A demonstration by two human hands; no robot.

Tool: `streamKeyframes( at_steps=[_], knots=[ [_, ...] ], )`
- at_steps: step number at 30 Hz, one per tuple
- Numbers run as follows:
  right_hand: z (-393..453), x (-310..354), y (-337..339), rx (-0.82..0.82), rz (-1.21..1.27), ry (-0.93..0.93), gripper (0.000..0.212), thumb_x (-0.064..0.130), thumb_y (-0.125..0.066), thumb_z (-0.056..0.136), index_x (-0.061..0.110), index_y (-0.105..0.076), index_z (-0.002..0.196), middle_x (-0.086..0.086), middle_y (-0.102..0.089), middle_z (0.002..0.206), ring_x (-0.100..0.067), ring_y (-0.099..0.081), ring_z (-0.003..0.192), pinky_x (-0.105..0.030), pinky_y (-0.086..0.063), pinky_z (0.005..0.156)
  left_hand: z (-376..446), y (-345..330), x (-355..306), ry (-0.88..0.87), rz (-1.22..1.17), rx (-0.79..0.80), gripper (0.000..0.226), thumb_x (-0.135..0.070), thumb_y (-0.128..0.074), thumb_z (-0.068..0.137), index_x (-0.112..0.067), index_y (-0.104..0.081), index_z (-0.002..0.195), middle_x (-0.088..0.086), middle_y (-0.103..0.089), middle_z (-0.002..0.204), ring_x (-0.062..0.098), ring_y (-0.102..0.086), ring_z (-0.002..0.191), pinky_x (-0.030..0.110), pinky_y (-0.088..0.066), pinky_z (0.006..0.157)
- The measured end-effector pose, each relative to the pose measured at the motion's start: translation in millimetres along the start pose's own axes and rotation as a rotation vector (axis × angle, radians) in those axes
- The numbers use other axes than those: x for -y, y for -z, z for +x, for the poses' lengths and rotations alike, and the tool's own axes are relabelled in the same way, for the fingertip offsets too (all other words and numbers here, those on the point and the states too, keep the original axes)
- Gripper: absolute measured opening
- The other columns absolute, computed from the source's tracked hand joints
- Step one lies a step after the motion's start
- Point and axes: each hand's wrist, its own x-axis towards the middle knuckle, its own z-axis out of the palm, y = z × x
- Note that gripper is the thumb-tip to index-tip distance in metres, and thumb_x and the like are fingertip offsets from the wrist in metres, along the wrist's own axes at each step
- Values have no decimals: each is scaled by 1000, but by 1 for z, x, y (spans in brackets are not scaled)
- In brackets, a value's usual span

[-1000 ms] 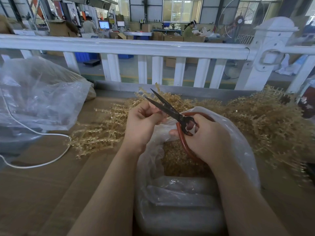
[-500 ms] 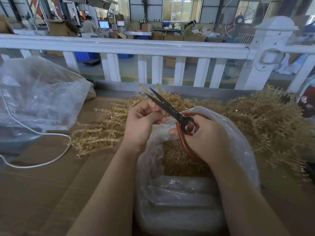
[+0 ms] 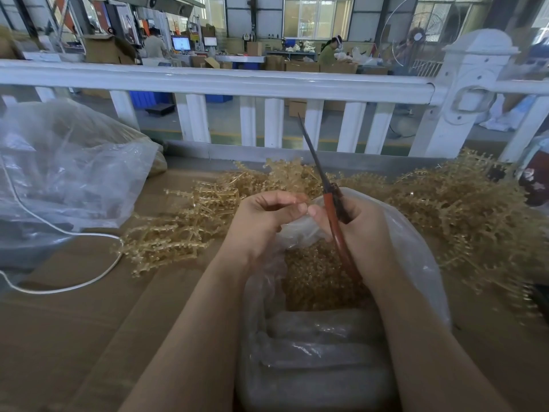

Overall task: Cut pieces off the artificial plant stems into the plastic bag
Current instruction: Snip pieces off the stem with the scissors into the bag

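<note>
My right hand [image 3: 361,233] grips red-handled scissors [image 3: 332,212] over the open clear plastic bag [image 3: 416,248]; the closed dark blades point up and away toward the fence. My left hand [image 3: 264,224] hovers at the bag's left rim with fingers curled; whether it pinches a small stem piece I cannot tell. Golden cut pieces [image 3: 315,278] fill the bag's bottom. Golden artificial plant stems [image 3: 184,230] lie in a pile to the left, and a bigger heap [image 3: 463,209] spreads to the right.
A large crumpled clear bag [image 3: 65,173] sits at the left with a white cord [image 3: 89,281] looping over the cardboard-covered table [image 3: 74,337]. A white fence [image 3: 267,84] runs along the far edge. People work at benches far behind.
The scissors have closed and swung from pointing left to pointing upright. My left hand dropped slightly toward the bag rim, away from the blades.
</note>
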Motion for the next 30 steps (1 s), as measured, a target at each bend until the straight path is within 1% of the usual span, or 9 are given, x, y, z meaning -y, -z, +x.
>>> streamKeyframes(
  at_steps=[2, 5, 8, 10, 13, 19, 22, 25, 30],
  knots=[
    [-1, 4, 1, 16, 46, -11, 12, 32, -77, 87, 22, -74, 80, 3, -72, 69, -14, -69, 69, -38, -59, 72, -1, -2, 0, 8, -46, 22, 19, 2, -75, 78, -14, -75, 68, -3, -76, 84, 0, -68, 69, 11, -47, 54],
    [0, 7, 0, 23, 77, -46, 7, 24, -76, 89, 17, -75, 86, 1, -71, 70, -18, -70, 72, -45, -60, 79, -1, -2, 0, 7, -13, 39, 14, -3, -76, 76, -15, -76, 70, -2, -77, 87, -1, -69, 72, 9, -47, 55],
    [0, 8, 0, 14, 84, -62, 7, 20, -75, 90, 14, -74, 87, -4, -72, 74, -24, -70, 76, -47, -59, 82, -1, 0, 0, 27, -1, 61, 8, -12, -81, 71, -19, -77, 73, -3, -76, 89, 2, -68, 75, 18, -49, 65],
    [0, 7, 0, 1, 86, -63, 8, 21, -74, 90, 16, -73, 84, -4, -72, 73, -21, -70, 75, -39, -59, 79, 0, 2, -1, 28, 47, 48, 10, -16, -81, 72, -24, -77, 76, -2, -74, 88, 8, -63, 79, 30, -44, 78],
    [-1, 6, 0, -8, 58, -43, 12, 24, -75, 89, 27, -70, 78, 7, -71, 71, -5, -67, 67, -15, -53, 65, -1, 4, -2, 14, 42, 16, 6, -24, -78, 76, -27, -74, 74, -1, -70, 82, 9, -57, 72, 30, -41, 74],
    [0, 4, -2, -1, -7, 25, 19, 21, -74, 90, 30, -67, 76, 14, -67, 67, 1, -62, 63, -10, -46, 59, 0, 3, 0, -15, 87, -23, 20, -21, -74, 88, -26, -72, 69, -3, -69, 75, 8, -56, 69, 27, -42, 71],
    [-1, 3, -2, -21, -58, 26, 12, 42, -76, 85, 34, -68, 82, 20, -70, 75, 0, -65, 71, -16, -48, 64, 0, 3, 0, -16, 49, -69, 19, -19, -72, 89, -23, -73, 71, -3, -70, 73, 6, -57, 66, 24, -43, 68],
    [-3, -1, -1, -39, -254, 51, 40, 73, -68, 70, 37, -67, 88, 25, -68, 84, 4, -63, 81, -16, -45, 68, 1, 4, 0, -17, -12, -116, 20, -17, -68, 92, -21, -72, 72, -3, -69, 72, 5, -57, 64, 20, -44, 65],
    [-5, -1, 0, -21, -507, 152, 57, 81, -60, 71, 32, -61, 100, 19, -66, 93, -2, -60, 84, -14, -44, 70, 0, 6, -1, -34, -64, -127, 30, -11, -59, 97, -19, -72, 72, -1, -58, 66, 8, -46, 60, 22, -41, 62]
  ],
)
